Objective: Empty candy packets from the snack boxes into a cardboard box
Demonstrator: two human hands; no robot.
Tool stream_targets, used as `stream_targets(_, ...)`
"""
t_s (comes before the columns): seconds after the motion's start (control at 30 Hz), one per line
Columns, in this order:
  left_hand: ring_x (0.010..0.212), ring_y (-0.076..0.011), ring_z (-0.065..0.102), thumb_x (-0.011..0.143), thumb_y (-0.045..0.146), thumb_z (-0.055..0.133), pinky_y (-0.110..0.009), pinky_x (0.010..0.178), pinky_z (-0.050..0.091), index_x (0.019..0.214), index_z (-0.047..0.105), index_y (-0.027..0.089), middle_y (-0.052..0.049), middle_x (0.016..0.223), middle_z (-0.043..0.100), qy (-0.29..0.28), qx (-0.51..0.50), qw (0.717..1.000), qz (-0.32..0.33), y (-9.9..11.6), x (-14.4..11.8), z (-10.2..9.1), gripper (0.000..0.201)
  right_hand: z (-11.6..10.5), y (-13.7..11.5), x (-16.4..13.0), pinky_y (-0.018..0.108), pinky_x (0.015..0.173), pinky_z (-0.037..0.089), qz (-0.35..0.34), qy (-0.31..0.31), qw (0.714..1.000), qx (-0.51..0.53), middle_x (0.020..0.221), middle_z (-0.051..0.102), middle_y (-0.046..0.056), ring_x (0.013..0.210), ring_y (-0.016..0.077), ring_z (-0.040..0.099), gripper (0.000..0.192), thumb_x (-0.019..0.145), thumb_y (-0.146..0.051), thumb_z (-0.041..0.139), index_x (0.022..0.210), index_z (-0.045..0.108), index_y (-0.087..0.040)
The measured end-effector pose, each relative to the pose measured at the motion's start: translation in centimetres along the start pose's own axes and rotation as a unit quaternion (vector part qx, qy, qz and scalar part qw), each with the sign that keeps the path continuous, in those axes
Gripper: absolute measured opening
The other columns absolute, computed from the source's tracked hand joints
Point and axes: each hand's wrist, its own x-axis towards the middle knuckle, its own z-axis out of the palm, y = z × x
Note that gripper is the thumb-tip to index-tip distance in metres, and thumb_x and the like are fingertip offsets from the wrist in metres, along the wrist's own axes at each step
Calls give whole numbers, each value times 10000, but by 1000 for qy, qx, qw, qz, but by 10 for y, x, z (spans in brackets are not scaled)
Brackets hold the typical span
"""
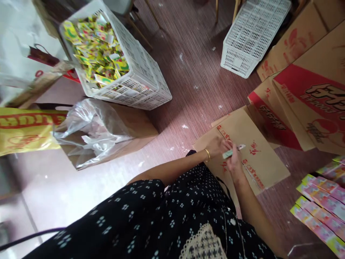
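Note:
A flat-lying cardboard box (pixel 258 147) with red print is on the floor in front of me. My right hand (pixel 235 163) is closed around a box cutter (pixel 228 154) with a pale green handle, its blade pointing to the right over the cardboard. Close beside it, my left hand (pixel 217 145), with a gold bracelet (pixel 207 155) at the wrist, is over the box's left part. Its fingers look loosely apart and reach toward the cutter; their tips are blurred, and I see nothing held in them.
A white plastic crate (pixel 129 81) full of yellow packets stands at upper left, beside an open carton (pixel 134 120) lined with clear plastic. Another white crate (pixel 239 59) is at upper right. Printed cartons (pixel 304 104) lean at right, above rows of colourful packs (pixel 320 216).

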Motion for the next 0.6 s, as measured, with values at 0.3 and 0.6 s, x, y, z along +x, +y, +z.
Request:
stream_targets(0.3, 1390, -331, 501, 975, 218, 514, -394, 1207, 400, 1454, 556, 60, -212, 1491, 555, 136, 72, 978, -139, -18, 19, 18, 506, -41, -15, 71, 436, 1059, 467, -146, 58, 840, -519, 1197, 682, 250, 1145, 301, 629, 487, 986, -363, 358, 1168, 706, -74)
stream_targets(0.6, 1119, -268, 697, 1020, 470, 509, -317, 889, 527, 1116, 728, 163, -114, 1208, 755, 20, 38, 992, -118, -44, 68, -34, 390, -57, -18, 102, 359, 915, 464, -142, 26, 821, -553, 1062, 656, 132, 928, 233, 598, 186, 888, -308, 638, 987, 673, -154)
